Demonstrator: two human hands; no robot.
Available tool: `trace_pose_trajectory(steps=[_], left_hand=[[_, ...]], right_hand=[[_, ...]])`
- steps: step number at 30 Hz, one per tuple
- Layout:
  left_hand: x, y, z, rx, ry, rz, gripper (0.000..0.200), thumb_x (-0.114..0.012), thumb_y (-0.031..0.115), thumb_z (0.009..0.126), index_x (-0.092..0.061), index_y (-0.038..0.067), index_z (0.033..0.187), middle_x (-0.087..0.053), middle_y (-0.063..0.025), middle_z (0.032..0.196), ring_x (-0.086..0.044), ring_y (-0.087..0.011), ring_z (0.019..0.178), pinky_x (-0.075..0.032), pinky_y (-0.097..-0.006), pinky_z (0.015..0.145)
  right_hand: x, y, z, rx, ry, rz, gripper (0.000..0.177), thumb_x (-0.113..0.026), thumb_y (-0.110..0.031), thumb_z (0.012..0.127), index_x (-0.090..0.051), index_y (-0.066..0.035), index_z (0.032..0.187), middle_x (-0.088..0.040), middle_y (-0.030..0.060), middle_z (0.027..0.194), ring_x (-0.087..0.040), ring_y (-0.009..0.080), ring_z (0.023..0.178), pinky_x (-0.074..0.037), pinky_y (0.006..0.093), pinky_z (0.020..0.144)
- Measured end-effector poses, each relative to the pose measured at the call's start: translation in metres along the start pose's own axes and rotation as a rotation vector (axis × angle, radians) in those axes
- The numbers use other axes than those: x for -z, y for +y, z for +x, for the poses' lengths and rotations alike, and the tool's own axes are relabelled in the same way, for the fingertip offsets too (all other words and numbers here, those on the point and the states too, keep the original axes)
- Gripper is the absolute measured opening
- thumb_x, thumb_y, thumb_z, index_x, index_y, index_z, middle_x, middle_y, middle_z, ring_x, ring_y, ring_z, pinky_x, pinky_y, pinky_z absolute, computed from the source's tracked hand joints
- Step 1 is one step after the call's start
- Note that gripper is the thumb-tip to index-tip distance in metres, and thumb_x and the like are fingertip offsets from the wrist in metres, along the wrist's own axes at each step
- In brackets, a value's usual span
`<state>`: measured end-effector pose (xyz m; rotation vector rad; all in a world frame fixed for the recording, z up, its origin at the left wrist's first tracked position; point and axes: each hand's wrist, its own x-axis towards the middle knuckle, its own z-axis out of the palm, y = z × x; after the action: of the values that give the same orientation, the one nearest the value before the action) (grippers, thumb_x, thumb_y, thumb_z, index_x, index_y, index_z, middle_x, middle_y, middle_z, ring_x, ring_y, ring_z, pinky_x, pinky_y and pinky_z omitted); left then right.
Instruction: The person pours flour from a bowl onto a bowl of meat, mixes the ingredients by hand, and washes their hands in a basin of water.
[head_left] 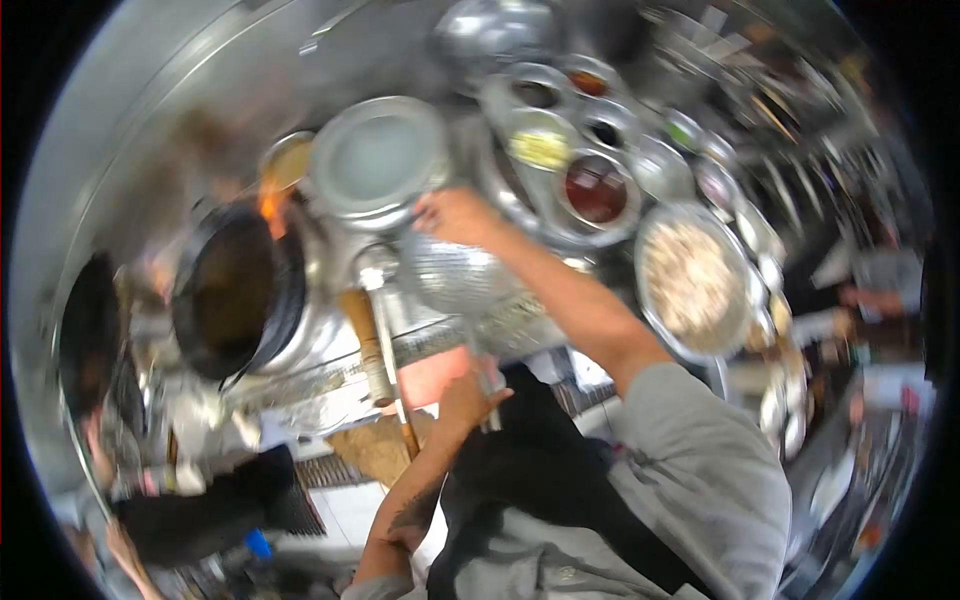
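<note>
A perforated metal strainer (450, 272) lies in front of me, its handle running down toward my body. My left hand (465, 402) is closed around that handle near my apron. Over the strainer's far rim is my right hand (458, 214), fingers curled together beside the round metal pot of cloudy liquid (380, 160); what they grip is too blurred to make out. Left of the strainer, a ladle (388, 345) and a wooden-handled tool (366, 340) lie side by side. Pink cloth (430, 374) shows behind my left hand.
A dark wok (235, 290) with brownish liquid stands at left, flame (270, 205) at its rim. Metal bowls of sauces (598, 190) and chopped yellow pieces (540, 148) stand upper right, with a large bowl of pale food (690, 275) beside them. Another person's hand (122, 545) shows lower left.
</note>
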<state>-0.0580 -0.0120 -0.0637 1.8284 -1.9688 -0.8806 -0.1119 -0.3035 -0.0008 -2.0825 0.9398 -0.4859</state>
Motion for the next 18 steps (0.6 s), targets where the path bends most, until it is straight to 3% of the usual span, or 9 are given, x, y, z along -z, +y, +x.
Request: trace_pose_trajectory(steps=[4, 5, 6, 8, 9, 10, 14, 17, 18], left_hand=[[0.054, -0.006, 0.036, 0.332, 0.167, -0.041, 0.05, -0.072, 0.043, 0.081, -0.058, 0.004, 0.108, -0.066, -0.0211, 0.074, -0.066, -0.0401, 0.067, -0.053, -0.0469, 0.06], [0.069, -0.003, 0.052, 0.34, 0.255, -0.064, 0.04, -0.073, 0.04, 0.081, -0.062, 0.002, 0.082, -0.063, -0.0208, 0.064, -0.065, -0.0386, 0.061, -0.052, -0.0439, 0.055], [0.081, -0.001, 0.067, 0.362, 0.264, -0.055, 0.04, -0.073, 0.04, 0.081, -0.062, 0.002, 0.082, -0.063, -0.0208, 0.064, -0.065, -0.0386, 0.061, -0.052, -0.0439, 0.055], [0.1, -0.001, 0.105, 0.352, 0.426, -0.024, 0.04, -0.074, 0.036, 0.081, -0.061, 0.0, 0.068, -0.062, -0.0212, 0.061, -0.064, -0.0371, 0.056, -0.05, -0.0414, 0.051], [0.113, -0.001, 0.126, 0.301, 0.546, -0.023, 0.04, -0.075, 0.033, 0.081, -0.062, 0.0, 0.064, -0.062, -0.0211, 0.061, -0.064, -0.0362, 0.055, -0.049, -0.0411, 0.051], [0.129, -0.003, 0.15, 0.289, 0.594, -0.012, 0.036, -0.073, 0.031, 0.083, -0.065, -0.001, 0.07, -0.063, -0.0213, 0.064, -0.063, -0.0363, 0.054, -0.049, -0.041, 0.049], [0.166, -0.074, 0.272, 0.207, 0.761, 0.07, 0.043, -0.058, 0.035, 0.092, -0.066, -0.007, 0.095, -0.066, -0.0283, 0.088, -0.064, -0.0444, 0.088, -0.051, -0.0458, 0.081], [0.161, -0.172, 0.369, 0.215, 0.768, 0.096, 0.045, -0.056, 0.033, 0.093, -0.064, -0.01, 0.1, -0.067, -0.0275, 0.091, -0.066, -0.0419, 0.086, -0.052, -0.0457, 0.081], [0.167, -0.178, 0.388, 0.489, 0.694, -0.247, 0.043, -0.056, 0.031, 0.094, -0.064, -0.011, 0.1, -0.067, -0.0265, 0.093, -0.066, -0.0392, 0.085, -0.052, -0.0446, 0.082]], right_hand=[[-0.003, 0.013, 0.118, 0.028, 0.131, -0.239, 0.02, -0.062, -0.017, 0.084, -0.067, -0.004, 0.1, -0.07, 0.0145, 0.095, -0.068, 0.0304, 0.089, -0.053, 0.0398, 0.08], [-0.012, 0.022, 0.14, 0.027, 0.21, -0.351, 0.02, -0.061, -0.015, 0.083, -0.069, -0.005, 0.098, -0.07, 0.0162, 0.097, -0.068, 0.0316, 0.091, -0.054, 0.0406, 0.08], [-0.026, 0.038, 0.161, 0.042, 0.198, -0.334, 0.02, -0.061, -0.015, 0.083, -0.069, -0.005, 0.098, -0.07, 0.0162, 0.097, -0.068, 0.0316, 0.091, -0.054, 0.0406, 0.08], [-0.049, 0.073, 0.199, 0.092, -0.152, -0.664, 0.022, -0.058, -0.011, 0.084, -0.071, -0.006, 0.1, -0.07, 0.0146, 0.104, -0.067, 0.0303, 0.099, -0.054, 0.0409, 0.083], [-0.051, 0.08, 0.211, 0.098, -0.149, -0.655, 0.022, -0.058, -0.011, 0.084, -0.071, -0.006, 0.1, -0.07, 0.0146, 0.104, -0.067, 0.0303, 0.099, -0.054, 0.0409, 0.083], [-0.052, 0.087, 0.221, 0.051, -0.192, -0.657, 0.023, -0.056, -0.012, 0.084, -0.072, -0.007, 0.101, -0.07, 0.014, 0.106, -0.067, 0.0299, 0.101, -0.053, 0.0407, 0.085], [-0.062, 0.099, 0.229, -0.053, -0.242, -0.615, 0.028, -0.051, -0.019, 0.088, -0.073, -0.011, 0.102, -0.069, 0.0128, 0.109, -0.066, 0.0284, 0.103, -0.052, 0.0407, 0.086], [-0.06, 0.091, 0.21, -0.095, -0.232, -0.574, 0.028, -0.051, -0.022, 0.087, -0.073, -0.011, 0.101, -0.069, 0.0134, 0.109, -0.066, 0.0293, 0.101, -0.052, 0.0418, 0.086], [-0.056, 0.086, 0.204, -0.103, -0.225, -0.573, 0.028, -0.051, -0.022, 0.087, -0.073, -0.011, 0.101, -0.069, 0.0134, 0.109, -0.066, 0.0293, 0.101, -0.052, 0.0418, 0.086]])
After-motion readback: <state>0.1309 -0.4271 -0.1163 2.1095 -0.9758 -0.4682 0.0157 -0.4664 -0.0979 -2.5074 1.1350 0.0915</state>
